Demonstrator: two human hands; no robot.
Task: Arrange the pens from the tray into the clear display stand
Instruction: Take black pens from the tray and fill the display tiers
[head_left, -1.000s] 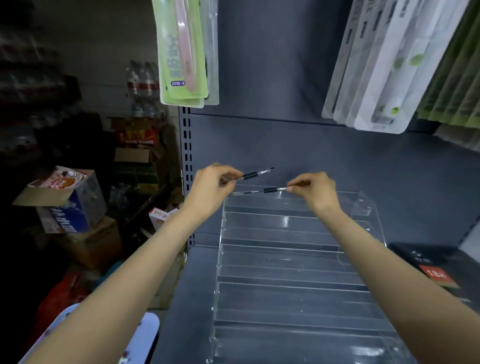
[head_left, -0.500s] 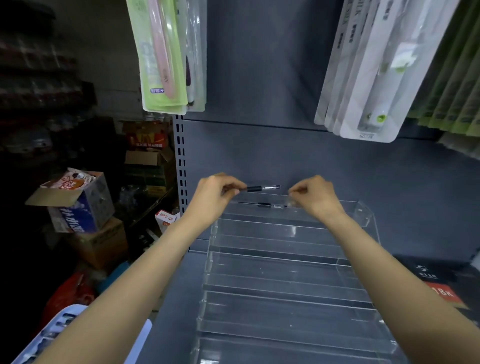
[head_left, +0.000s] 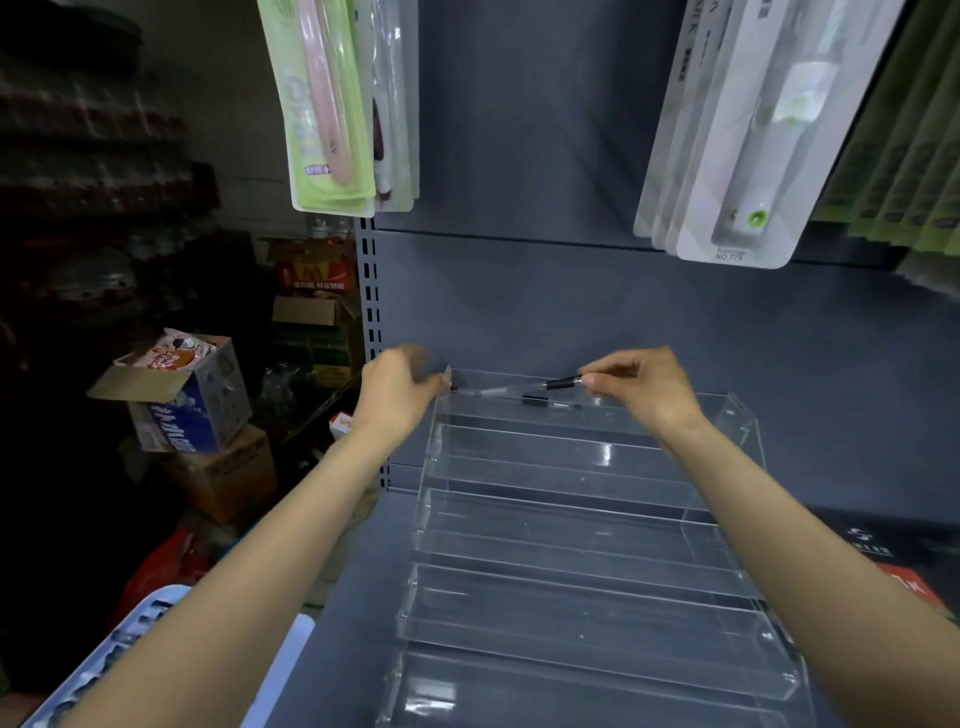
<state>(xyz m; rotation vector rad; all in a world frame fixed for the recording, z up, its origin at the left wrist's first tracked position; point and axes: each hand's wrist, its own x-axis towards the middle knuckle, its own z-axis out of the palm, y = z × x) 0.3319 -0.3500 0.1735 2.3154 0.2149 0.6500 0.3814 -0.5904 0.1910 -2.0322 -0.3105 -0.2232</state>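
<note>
The clear tiered display stand (head_left: 571, 525) sits on the grey shelf in front of me. One pen with a black grip (head_left: 535, 400) lies in its top tier. A second pen (head_left: 519, 387), clear-barrelled with a black grip, stretches just above that tier. My left hand (head_left: 397, 389) holds its back end at the stand's left corner. My right hand (head_left: 641, 384) pinches its tip end. The light blue tray (head_left: 130, 639) shows at the bottom left, mostly behind my left arm.
Packaged toothbrushes hang above on the left (head_left: 332, 104) and on the right (head_left: 737, 135). Cardboard boxes (head_left: 182, 395) are stacked in the dark aisle to the left. A black box with a red label (head_left: 893, 561) lies on the shelf right of the stand.
My right hand has left its pen lying in the top tier and now pinches the tip of the other pen. My left hand has lowered that pen toward the tier.
</note>
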